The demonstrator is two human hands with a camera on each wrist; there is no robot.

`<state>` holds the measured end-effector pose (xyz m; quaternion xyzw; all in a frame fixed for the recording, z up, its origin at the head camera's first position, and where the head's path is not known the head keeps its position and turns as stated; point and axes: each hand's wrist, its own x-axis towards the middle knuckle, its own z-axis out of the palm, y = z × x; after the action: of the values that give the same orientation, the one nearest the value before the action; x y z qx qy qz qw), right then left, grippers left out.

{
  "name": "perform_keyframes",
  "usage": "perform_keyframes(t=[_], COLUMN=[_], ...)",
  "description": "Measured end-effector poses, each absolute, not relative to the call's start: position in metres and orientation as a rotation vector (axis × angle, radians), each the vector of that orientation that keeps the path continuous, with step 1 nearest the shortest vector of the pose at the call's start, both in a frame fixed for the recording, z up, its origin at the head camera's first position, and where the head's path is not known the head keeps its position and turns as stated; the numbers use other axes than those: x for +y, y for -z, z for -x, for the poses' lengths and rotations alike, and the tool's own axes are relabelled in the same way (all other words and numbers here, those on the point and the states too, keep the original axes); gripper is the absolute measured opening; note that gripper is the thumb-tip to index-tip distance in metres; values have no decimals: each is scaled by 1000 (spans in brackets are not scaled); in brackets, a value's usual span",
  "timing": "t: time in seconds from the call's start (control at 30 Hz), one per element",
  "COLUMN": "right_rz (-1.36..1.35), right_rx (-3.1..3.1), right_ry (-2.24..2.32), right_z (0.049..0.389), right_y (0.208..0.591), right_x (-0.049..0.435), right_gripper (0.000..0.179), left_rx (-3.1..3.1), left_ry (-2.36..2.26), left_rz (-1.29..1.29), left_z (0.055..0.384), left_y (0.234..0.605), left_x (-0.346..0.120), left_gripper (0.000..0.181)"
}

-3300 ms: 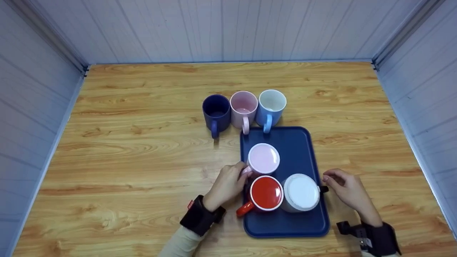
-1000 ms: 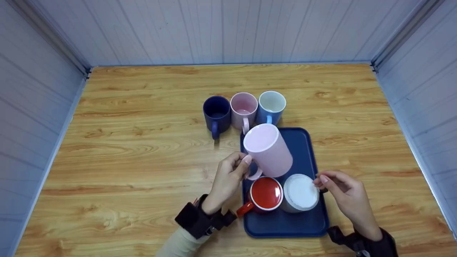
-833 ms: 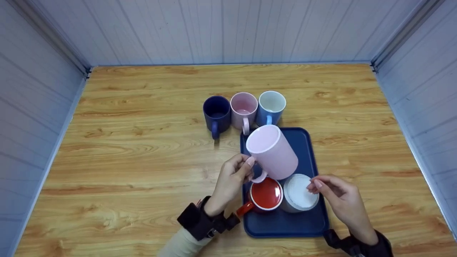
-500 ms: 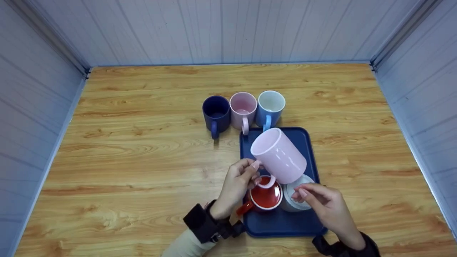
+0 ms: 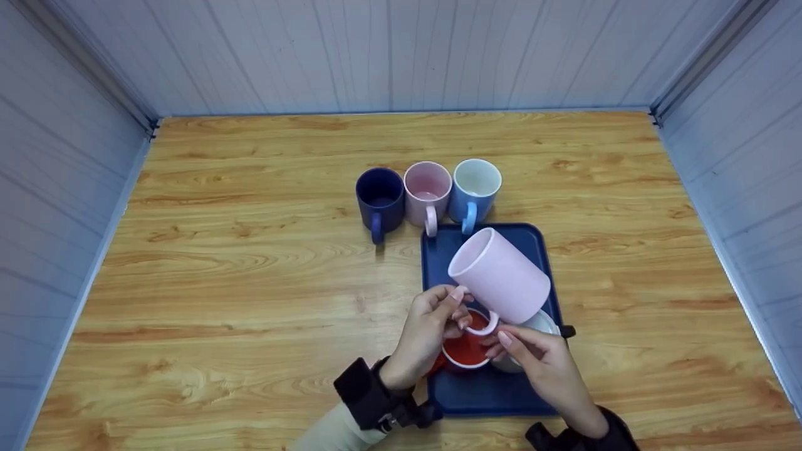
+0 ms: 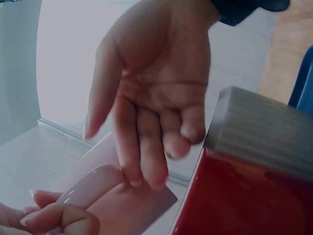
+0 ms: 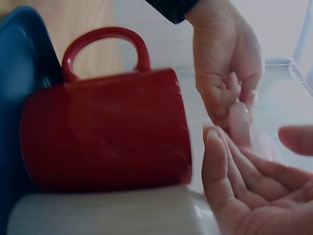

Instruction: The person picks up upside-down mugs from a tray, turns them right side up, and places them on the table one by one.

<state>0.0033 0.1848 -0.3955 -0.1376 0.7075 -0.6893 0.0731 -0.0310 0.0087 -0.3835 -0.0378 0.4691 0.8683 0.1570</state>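
Note:
My left hand (image 5: 426, 332) pinches the handle of a pale pink mug (image 5: 507, 275) above a dark blue tray (image 5: 485, 398). The mug is tilted, its base facing up and left; its mouth is hidden. My right hand (image 5: 551, 369) reaches in from the right with fingers near the handle's lower end. In the left wrist view that hand (image 6: 161, 73) seems to touch the handle with nearly straight fingers. Beneath, an upside-down red mug (image 5: 462, 351) and an upside-down white mug (image 5: 544, 321) stand side by side on the tray, both partly covered by the hands.
Behind the tray stand three upright mugs in a row: dark blue (image 5: 382, 213), pink (image 5: 418, 216) and light blue (image 5: 460, 207). The white mug's black handle (image 5: 567, 331) sticks out past the tray's right edge. White panel walls (image 5: 401, 56) surround the wooden table (image 5: 250, 282).
My left hand has lifted the pink mug off the tray, tilted it and moved it right. My right hand has moved left, across the white mug, to the pink mug's handle.

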Motion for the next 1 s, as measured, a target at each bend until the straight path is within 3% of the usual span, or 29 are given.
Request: perform_keyframes(t=[0.73,0.83,1.0], right_rz=[61,50,80], right_rx=[2251,2190,2046], right_ry=[2389,2433,2562], right_z=[-12,-10,-1], right_y=[395,410,479], right_x=[160,166,192], right_gripper=[21,28,27], left_rx=[1101,1077,1036], left_ry=[-2538,-2547,-2539], left_rz=[95,90,93], left_z=[21,21,21], left_y=[378,379,381], left_x=[22,23,26], left_gripper=[18,18,17])
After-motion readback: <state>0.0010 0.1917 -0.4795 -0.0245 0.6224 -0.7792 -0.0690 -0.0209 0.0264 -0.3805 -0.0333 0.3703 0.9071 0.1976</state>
